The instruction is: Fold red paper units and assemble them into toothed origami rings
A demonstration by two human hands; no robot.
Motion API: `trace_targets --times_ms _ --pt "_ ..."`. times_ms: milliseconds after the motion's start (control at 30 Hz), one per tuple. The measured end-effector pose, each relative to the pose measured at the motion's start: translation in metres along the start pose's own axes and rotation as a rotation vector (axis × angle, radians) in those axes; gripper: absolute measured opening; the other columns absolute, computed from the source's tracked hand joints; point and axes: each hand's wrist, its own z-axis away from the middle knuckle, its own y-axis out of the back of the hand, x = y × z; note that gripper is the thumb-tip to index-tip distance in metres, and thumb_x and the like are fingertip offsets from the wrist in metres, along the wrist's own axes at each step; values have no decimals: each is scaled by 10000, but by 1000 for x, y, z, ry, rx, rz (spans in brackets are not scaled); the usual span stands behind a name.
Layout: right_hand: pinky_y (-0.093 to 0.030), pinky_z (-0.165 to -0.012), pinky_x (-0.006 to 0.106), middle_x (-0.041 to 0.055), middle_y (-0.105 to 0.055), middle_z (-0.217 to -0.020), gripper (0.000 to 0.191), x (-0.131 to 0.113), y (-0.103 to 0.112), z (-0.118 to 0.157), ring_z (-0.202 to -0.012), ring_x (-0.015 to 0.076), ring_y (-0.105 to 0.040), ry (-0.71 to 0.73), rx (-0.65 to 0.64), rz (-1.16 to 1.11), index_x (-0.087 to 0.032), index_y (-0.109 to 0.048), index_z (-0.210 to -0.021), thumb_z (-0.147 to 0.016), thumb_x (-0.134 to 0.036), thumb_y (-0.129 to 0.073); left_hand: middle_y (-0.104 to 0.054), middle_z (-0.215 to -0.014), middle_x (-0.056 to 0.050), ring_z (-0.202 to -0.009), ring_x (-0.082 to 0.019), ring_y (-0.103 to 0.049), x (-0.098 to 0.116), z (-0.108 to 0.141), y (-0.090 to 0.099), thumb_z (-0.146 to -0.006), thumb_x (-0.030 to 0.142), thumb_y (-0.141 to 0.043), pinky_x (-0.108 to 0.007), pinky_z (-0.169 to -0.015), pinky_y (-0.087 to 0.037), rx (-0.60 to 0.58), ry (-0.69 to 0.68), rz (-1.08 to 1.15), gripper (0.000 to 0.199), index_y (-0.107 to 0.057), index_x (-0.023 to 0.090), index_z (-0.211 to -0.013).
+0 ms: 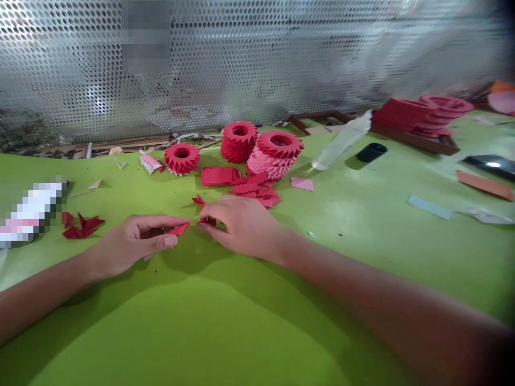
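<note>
Here, two bare hands are seen working over a lime-green tabletop (189, 332). A narrow pinch is held by the left hand (132, 244) on a folded red paper triangle (179, 229). A small red paper piece (207, 221) is gripped just as narrowly by the right hand (241, 225), just beside it, with a slight gap between the two. Loose red folded units (82, 226) lie near the left hand, and a pile of red paper units (253, 190) lies beyond the hands. Farther back stand ring-shaped red paper assemblies (238, 142), with a clear plastic bottle (341, 140) to the right and perforated metal sheeting (120, 69) behind.
</note>
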Motion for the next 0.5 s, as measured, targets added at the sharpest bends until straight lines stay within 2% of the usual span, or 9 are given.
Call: trace_targets --times_ms 233,500 --pt "-275 -588 262 42 -699 -857 234 -1 1 0 -699 151 -560 -10 4 3 -197 -700 -1002 -969 -356 -532 -629 -711 -14 -545 -90 -450 -2 -2 1 -817 510 -731 -165 -456 -376 -43 -88 43 440 -742 243 -1167" --pt "-295 -603 257 47 -717 -893 216 -1 1 0 -726 150 -578 0 -8 -13 -184 -702 -976 -970 -317 -532 -631 -715 -7 -549 -87 -466 -2 -2 2 -830 485 -734 -168 -468 -383 -66 -112 75 393 -745 226 -1126"
